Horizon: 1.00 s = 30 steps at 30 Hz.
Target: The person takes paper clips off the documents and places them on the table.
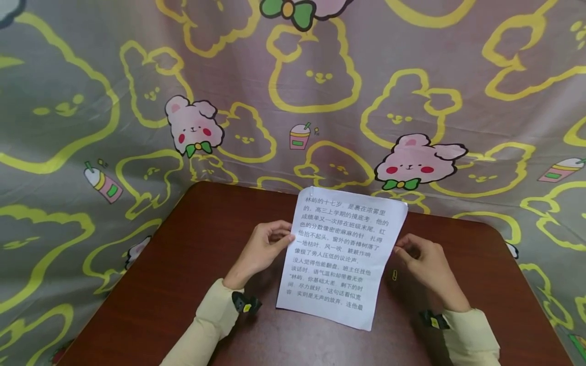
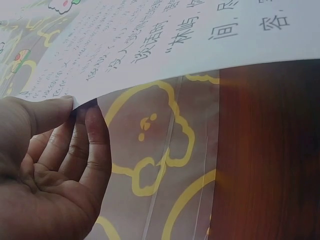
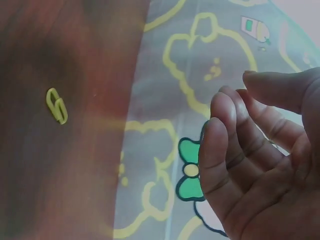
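One left hand [image 1: 263,249], over the dark reddish-brown table [image 1: 151,284], pinches the left edge of a white printed sheet [image 1: 341,259], thumb on top and fingers beneath. Next comes the sheet, held above the table; in the head view its top overlaps the table's far edge. Its long axis runs toward that far edge, leaning slightly right. Just right of the sheet's right edge, a yellow paper clip [image 1: 394,275] lies on the table, well in from the far right corner, its long axis pointing roughly at the far edge. Farthest right, the right hand [image 1: 426,264] is the nearer one to the clip, which lies just on the person's side of its fingertips, untouched. This hand's fingers curl loosely by the sheet's edge, with nothing visible between them.
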{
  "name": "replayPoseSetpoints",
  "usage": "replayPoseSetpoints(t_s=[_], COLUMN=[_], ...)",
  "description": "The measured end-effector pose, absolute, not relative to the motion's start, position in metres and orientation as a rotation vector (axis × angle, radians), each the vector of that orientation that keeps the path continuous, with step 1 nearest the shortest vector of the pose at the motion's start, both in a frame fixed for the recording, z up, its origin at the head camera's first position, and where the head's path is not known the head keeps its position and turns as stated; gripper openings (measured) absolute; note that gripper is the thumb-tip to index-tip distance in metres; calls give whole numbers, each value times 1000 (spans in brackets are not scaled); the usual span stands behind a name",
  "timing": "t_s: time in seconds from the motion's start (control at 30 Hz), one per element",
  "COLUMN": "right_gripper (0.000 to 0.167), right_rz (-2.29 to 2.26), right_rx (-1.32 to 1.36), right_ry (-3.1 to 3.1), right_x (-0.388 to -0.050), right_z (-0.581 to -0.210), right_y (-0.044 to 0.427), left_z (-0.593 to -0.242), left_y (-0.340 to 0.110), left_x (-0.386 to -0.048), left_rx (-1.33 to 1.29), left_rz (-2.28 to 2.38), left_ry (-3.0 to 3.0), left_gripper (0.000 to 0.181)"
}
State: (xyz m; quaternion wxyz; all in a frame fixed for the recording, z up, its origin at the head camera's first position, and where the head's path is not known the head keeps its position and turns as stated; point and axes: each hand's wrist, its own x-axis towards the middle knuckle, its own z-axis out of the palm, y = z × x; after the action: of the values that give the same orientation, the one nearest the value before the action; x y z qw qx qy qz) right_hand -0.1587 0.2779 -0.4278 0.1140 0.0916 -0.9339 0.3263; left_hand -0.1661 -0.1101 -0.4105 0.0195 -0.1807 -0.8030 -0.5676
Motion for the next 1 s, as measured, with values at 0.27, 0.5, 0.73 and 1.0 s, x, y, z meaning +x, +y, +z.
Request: replayPoseSetpoints(t_s=[0.27, 0.5, 0.73, 1.0], right_gripper=[5, 5, 4, 5], right_rz=[991, 997, 999, 1048], right_rx=[233, 242, 240, 243], right_ry=[-2639, -2594, -2559, -2498], right_x=[-151, -144, -141, -135], right_z=[-414, -405, -399, -390], right_y=[274, 273, 271, 269], left_z=[-411, -410, -409, -410], left_y=[-110, -110, -111, -111], left_x=[-167, -166, -166, -166], left_rx=[-563, -551, -548, -551], left_rz=[-1769, -1764, -1755, -1747], left_ry=[-2485, -2497, -2491, -2496], left_gripper=[15, 15, 15, 15])
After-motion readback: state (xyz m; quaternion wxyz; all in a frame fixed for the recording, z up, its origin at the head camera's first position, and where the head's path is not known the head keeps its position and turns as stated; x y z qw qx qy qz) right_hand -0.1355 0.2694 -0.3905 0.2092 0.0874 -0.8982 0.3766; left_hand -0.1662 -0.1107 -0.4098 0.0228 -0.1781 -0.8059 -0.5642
